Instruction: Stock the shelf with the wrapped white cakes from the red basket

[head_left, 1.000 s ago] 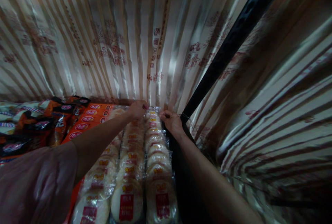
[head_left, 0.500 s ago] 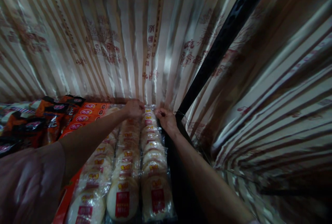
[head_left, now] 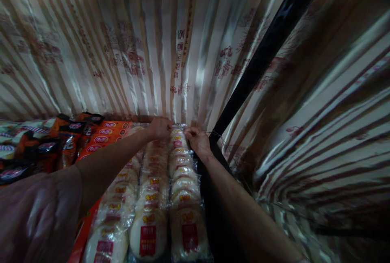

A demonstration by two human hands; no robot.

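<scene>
Three rows of clear packets with round pale bread, such as a front packet [head_left: 148, 234], run away from the camera. At the far end of the right row lies a packet [head_left: 178, 133] with my left hand [head_left: 160, 128] at its left edge and my right hand [head_left: 197, 138] at its right edge. Both hands have their fingers pinched on the packet's sides; the fingertips are small and dark in the view. My left forearm crosses above the left and middle rows.
Orange packets [head_left: 103, 131] and black-and-orange bags [head_left: 71, 131] lie at the left. A pleated, printed cloth [head_left: 131, 51] hangs behind. A black perforated post [head_left: 258, 55] rises at the right corner, with thin wire near its base.
The whole view has shifted slightly, so the things appear a little further right. Both hands remain at the far packet, with the left fingers curled slightly more.
</scene>
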